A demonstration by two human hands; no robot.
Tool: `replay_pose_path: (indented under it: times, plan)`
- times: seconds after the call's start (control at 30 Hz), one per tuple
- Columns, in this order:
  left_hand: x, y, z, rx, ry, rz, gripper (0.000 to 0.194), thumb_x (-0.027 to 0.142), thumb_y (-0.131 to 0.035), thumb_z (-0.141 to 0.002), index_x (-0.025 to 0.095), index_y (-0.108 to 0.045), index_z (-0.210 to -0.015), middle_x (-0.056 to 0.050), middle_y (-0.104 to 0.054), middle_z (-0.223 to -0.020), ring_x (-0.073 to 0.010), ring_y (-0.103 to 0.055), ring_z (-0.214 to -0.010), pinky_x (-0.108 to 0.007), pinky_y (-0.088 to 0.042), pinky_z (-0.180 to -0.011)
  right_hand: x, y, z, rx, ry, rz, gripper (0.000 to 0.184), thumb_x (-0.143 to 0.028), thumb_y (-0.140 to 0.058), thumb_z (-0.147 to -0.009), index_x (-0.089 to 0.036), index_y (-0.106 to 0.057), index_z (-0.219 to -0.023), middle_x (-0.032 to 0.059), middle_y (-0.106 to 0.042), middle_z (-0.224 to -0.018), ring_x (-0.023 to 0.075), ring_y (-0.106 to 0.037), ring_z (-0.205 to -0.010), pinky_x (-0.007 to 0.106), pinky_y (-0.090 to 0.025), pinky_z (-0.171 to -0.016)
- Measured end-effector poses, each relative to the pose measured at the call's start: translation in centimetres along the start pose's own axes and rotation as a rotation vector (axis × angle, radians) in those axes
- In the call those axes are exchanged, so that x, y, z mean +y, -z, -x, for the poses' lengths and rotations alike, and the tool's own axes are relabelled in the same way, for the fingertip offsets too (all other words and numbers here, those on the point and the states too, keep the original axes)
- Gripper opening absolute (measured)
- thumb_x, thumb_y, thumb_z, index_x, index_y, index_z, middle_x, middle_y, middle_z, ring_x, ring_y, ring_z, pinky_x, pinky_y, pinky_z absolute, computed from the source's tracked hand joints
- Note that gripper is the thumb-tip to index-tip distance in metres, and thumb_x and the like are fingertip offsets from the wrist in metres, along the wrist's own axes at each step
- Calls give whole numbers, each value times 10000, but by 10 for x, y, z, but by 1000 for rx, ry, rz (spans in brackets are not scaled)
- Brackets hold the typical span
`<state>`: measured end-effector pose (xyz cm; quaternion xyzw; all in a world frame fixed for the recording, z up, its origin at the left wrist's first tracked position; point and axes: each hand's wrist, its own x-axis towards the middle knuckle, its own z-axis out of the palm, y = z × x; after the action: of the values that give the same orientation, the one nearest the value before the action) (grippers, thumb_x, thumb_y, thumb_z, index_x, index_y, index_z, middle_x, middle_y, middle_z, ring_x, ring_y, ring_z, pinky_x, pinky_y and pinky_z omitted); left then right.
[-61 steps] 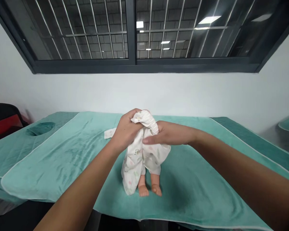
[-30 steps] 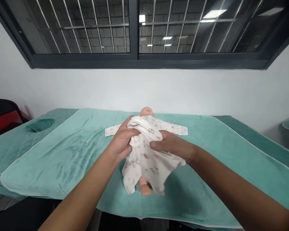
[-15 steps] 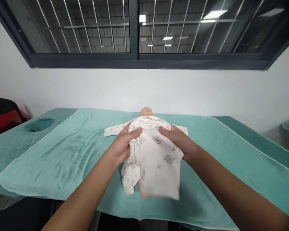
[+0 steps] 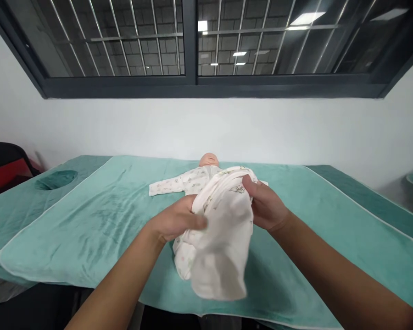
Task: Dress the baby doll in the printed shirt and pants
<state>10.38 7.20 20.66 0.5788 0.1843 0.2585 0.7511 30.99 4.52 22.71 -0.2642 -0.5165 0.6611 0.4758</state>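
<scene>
A baby doll [image 4: 209,159] lies on its back in a white printed long-sleeved top [image 4: 174,184], with one sleeve stretched out to the left. Above its lower body I hold up a white baby garment [image 4: 223,229] with small grey prints, bunched into folds around its upper opening. My left hand [image 4: 179,217] grips the left edge of this opening, thumb on top. On the other side, my right hand [image 4: 266,201] pinches the gathered rim. The cloth's lower end hangs toward me and hides most of the doll's body and legs; a white printed leg piece [image 4: 184,263] shows at left.
A teal plush cover [image 4: 89,220] spreads over the bed, with a round face hole [image 4: 56,179] at the left end. A white wall [image 4: 206,128] and a barred window [image 4: 189,87] stand behind. At far left is a black and red chair [image 4: 7,167].
The garment has turned and tilted, its opening rising to the right and its lower end swinging left and nearer. My left hand has dropped lower. More of the doll's top shows.
</scene>
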Motion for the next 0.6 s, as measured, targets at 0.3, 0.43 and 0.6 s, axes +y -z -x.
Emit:
replay_pose_path:
  times: [0.3,0.43,0.6]
  plan:
    - [-10,-23,5,361,-129,272,586,388,-695,-795,220,-519,-1329,-101,-718,-1058,-267,-690,-923,-368,-524,-840,27,-7,17,-304,-293,38,476,-370,-784,-721,-114,-659,-1103,85,-695,-906,176,-655,-835,298,-523,-766]
    - [-1,-36,27,391,16,-45,489,434,-654,-826,270,-566,-1279,-72,-699,-1127,-252,-666,-963,-328,-506,-815,31,7,27,-338,-294,-44,538,-444,-794,-685,-100,-678,-1082,119,-680,-1015,188,-652,-905,295,-520,-804]
    - [-1,-37,40,238,238,-321,416,478,-623,-823,289,-620,-1194,-38,-676,-1167,-266,-612,-1077,-317,-468,-853,60,10,54,-120,-470,-24,444,-301,-794,-702,-157,-688,-1108,85,-692,-1021,182,-658,-913,312,-515,-870]
